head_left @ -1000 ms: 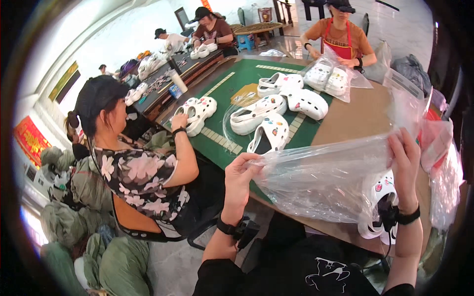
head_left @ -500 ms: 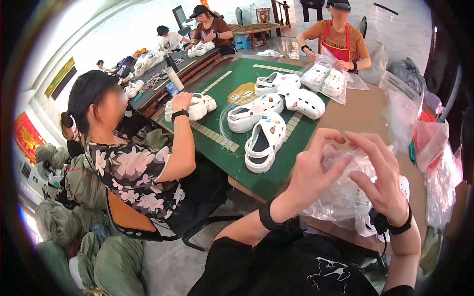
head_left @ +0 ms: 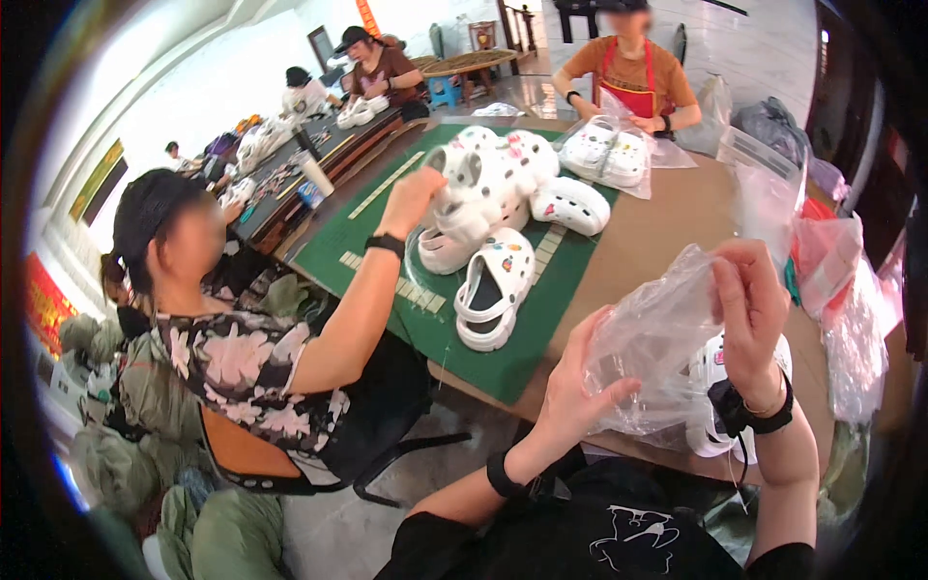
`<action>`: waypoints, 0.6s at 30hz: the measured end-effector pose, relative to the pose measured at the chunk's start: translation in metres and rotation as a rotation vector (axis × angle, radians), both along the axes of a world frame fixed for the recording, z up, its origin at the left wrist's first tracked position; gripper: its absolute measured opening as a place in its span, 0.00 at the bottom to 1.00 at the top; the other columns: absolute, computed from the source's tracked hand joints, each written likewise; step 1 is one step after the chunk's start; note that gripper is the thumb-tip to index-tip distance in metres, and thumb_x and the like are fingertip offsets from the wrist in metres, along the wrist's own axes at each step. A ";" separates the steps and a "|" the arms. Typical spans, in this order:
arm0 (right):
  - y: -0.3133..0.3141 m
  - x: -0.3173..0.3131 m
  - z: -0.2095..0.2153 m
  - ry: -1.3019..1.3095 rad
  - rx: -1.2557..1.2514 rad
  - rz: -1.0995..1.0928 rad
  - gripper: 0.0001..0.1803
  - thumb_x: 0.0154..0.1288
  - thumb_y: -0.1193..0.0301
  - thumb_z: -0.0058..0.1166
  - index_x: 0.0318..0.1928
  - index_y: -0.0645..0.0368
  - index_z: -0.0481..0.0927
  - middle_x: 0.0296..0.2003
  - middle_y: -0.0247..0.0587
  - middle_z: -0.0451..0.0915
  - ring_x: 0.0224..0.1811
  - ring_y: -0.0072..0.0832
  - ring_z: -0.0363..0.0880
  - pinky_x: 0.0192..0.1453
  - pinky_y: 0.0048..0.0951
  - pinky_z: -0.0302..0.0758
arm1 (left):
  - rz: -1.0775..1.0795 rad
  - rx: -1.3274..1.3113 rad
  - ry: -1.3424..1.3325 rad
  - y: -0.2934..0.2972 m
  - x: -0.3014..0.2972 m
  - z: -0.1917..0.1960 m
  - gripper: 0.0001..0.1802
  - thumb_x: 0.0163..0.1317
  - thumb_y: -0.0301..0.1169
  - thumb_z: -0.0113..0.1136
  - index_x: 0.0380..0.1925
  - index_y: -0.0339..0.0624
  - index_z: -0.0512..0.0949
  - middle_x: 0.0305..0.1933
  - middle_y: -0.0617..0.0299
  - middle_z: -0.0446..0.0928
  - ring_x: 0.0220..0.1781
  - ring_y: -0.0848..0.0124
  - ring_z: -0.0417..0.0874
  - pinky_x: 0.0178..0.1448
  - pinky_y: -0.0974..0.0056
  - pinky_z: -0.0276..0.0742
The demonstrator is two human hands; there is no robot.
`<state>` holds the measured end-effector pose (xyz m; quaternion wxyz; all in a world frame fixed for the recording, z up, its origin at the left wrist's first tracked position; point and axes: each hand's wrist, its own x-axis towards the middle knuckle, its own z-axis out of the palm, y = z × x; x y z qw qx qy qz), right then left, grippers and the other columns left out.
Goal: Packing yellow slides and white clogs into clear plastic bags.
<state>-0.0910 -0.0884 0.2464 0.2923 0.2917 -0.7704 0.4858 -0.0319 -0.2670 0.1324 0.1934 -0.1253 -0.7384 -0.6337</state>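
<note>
A clear plastic bag (head_left: 643, 338) is stretched between my two hands above the brown table surface. My left hand (head_left: 570, 391) is closed on its lower left side, thumb in front and the other fingers partly hidden behind the film. My right hand (head_left: 752, 304) pinches the bag's upper right edge. Partly covered by my right wrist and the bag, white clogs (head_left: 710, 411) lie on the table just beneath. Another white clog (head_left: 495, 290) with colourful charms rests on the green mat, left of my hands.
At my left, a seated person's hand (head_left: 411, 198) holds white clogs over others on the green mat (head_left: 387, 280). Across the table, a person in a red apron handles bagged clogs (head_left: 607, 155). Clear and pink plastic bags (head_left: 855, 329) hang at the right edge.
The bag has come up off the table and is spread between my hands, which were raised with curled fingers before. The neighbour's hand has carried clogs rightward. The view has shifted slightly.
</note>
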 end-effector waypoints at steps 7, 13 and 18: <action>0.020 -0.042 0.013 0.131 -0.116 -0.234 0.03 0.71 0.75 0.52 0.39 0.61 0.76 0.20 0.25 0.65 0.22 0.11 0.60 0.25 0.19 0.58 | 0.035 -0.103 -0.285 -0.011 -0.001 -0.028 0.09 0.65 0.27 0.60 0.45 0.39 0.80 0.35 0.58 0.86 0.35 0.72 0.87 0.39 0.67 0.78; 0.029 -0.091 0.009 0.193 -0.104 -0.393 0.03 0.70 0.72 0.54 0.40 0.59 0.77 0.20 0.34 0.69 0.22 0.16 0.65 0.28 0.21 0.64 | 0.116 -0.071 -0.263 -0.023 0.003 -0.057 0.07 0.67 0.26 0.58 0.42 0.38 0.80 0.26 0.61 0.82 0.29 0.78 0.81 0.35 0.68 0.76; -0.003 -0.108 0.010 -0.039 0.198 -0.120 0.14 0.69 0.66 0.55 0.52 0.55 0.75 0.36 0.45 0.79 0.39 0.40 0.79 0.46 0.38 0.74 | 0.222 0.235 -0.485 -0.035 0.004 -0.074 0.12 0.74 0.35 0.50 0.37 0.39 0.78 0.18 0.70 0.72 0.18 0.81 0.69 0.20 0.73 0.63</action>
